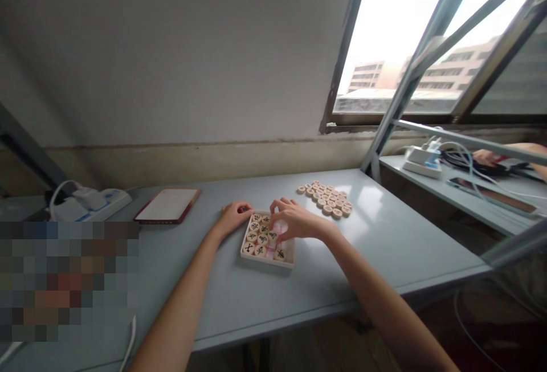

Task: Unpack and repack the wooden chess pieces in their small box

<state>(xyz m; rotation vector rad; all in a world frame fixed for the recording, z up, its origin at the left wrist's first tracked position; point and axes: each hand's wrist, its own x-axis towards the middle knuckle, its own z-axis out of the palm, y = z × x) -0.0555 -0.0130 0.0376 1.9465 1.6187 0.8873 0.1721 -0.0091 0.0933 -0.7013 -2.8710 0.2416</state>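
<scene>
A small white square box (287, 260) lies on the grey table (384, 246), filled with several round wooden discs (258, 233) marked in black. My left hand (233, 216) rests at the box's far left corner with fingers curled, a reddish bit showing at the fingertips. My right hand (294, 219) hovers over the box's right half, fingers bent down and pinched onto a disc inside. A heap of several more wooden discs (326, 198) lies on the table beyond my right hand.
A red-edged tablet (167, 205) lies at the left. A white power strip with cables (92, 200) sits further left. A second table on the right carries another power strip (421, 161), wires, and another person's arm (513, 152). Window frames stand behind.
</scene>
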